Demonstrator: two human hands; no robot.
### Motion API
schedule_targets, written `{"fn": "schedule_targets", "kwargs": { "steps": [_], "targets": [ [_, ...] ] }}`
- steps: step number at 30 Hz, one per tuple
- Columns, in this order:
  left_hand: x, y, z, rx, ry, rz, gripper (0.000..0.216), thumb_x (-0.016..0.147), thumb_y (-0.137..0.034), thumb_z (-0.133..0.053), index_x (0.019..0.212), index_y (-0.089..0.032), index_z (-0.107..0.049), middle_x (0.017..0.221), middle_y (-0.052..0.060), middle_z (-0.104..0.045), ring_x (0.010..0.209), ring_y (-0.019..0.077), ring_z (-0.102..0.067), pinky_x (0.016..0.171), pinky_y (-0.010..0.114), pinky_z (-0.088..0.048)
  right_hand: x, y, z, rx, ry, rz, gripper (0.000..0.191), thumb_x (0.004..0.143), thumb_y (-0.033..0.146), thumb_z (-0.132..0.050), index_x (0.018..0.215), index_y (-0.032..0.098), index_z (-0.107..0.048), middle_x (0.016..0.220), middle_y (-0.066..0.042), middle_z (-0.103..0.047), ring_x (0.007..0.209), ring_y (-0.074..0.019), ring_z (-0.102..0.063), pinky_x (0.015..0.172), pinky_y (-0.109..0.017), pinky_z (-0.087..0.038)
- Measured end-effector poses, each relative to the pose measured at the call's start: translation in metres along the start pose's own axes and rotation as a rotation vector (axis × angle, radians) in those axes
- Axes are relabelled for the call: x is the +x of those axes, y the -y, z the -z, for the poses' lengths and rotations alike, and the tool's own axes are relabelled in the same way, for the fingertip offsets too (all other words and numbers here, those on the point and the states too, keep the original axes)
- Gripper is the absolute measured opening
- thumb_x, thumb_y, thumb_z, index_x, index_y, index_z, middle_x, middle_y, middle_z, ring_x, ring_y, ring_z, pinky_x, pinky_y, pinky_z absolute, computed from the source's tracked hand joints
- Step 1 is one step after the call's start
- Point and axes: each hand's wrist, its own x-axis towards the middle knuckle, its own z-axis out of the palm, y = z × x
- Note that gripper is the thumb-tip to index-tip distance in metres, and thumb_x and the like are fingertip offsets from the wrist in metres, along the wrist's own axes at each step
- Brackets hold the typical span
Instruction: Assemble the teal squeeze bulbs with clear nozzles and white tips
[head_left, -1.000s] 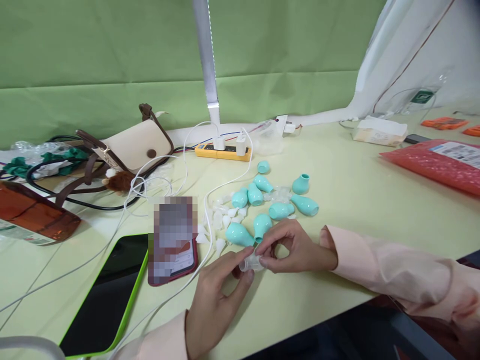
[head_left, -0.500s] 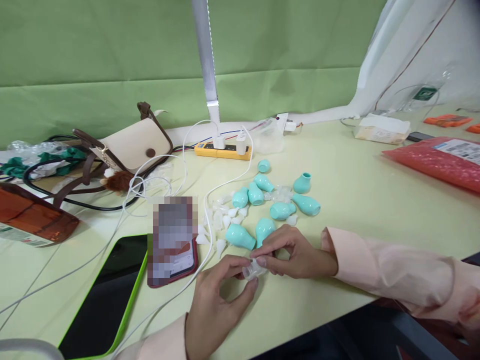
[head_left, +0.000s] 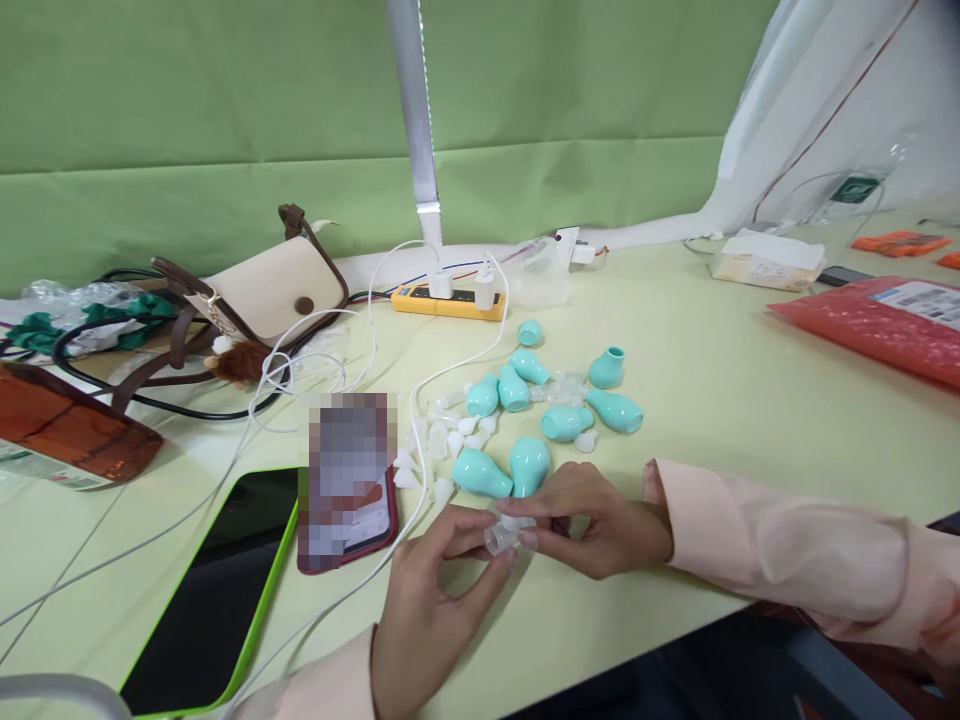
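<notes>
Between my two hands is a small clear plastic tube-like piece point(head_left: 498, 540). My left hand point(head_left: 442, 590) pinches its left end between thumb and fingers. From the other side my right hand point(head_left: 600, 515) grips the tube's right end, where a whitish part shows between the fingertips. Just beyond my fingers lie teal rubber bulbs point(head_left: 480, 472), one of them point(head_left: 530, 466) very near my right fingertips. Several more teal bulbs point(head_left: 567, 422) are scattered farther back. Small white translucent tips point(head_left: 455, 443) and clear pieces point(head_left: 562, 387) lie among them.
Left of my hands are a green-edged phone point(head_left: 217, 590) and a red-cased phone point(head_left: 367, 540), with a white cable point(head_left: 417, 430) running past. Behind stand a cream handbag point(head_left: 274, 295) and a yellow power strip point(head_left: 450, 303). A red bubble mailer point(head_left: 885, 325) lies at right.
My right fingers have shifted on the clear piece, the thumb now lower and the fingertips farther apart, showing more of the whitish part. My left hand keeps its pinch.
</notes>
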Motion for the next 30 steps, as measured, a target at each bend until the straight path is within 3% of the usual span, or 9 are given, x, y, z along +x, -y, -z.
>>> {"fn": "schedule_targets", "kwargs": {
  "steps": [6,22,30],
  "targets": [
    [-0.0001,-0.0011,0.0003,-0.028,0.006,-0.012,0.013,0.072,-0.021,-0.06,0.082,-0.02,-0.051,0.077,-0.001,-0.07,0.071,0.0153,-0.066,0.066,0.026,-0.054,-0.0057,-0.0045,-0.0026,-0.094,0.066,0.02,0.042,0.078,0.02,-0.05,0.119,0.018,-0.042,0.045,0.009,-0.049,0.038,-0.0025,-0.044,0.042,-0.011,-0.037],
    [-0.0037,0.0009,0.0008,-0.001,0.014,-0.032,0.012,0.072,-0.018,-0.061,0.08,-0.021,-0.053,0.076,-0.004,-0.068,0.071,0.0119,-0.065,0.064,0.019,-0.052,-0.0039,-0.0065,-0.0026,-0.088,-0.008,0.112,0.033,0.076,0.017,-0.054,0.108,0.015,-0.051,0.043,0.007,-0.051,0.038,-0.004,-0.043,0.043,-0.014,-0.037],
    [-0.0011,0.0006,0.0001,0.011,-0.021,-0.032,0.013,0.071,-0.019,-0.061,0.08,-0.02,-0.052,0.075,-0.002,-0.069,0.07,0.0137,-0.066,0.064,0.021,-0.053,-0.0032,-0.0004,-0.0036,-0.096,-0.008,0.004,0.027,0.078,0.021,-0.052,0.104,0.015,-0.05,0.043,0.009,-0.046,0.036,-0.0024,-0.04,0.04,-0.01,-0.036]
  ]
}}
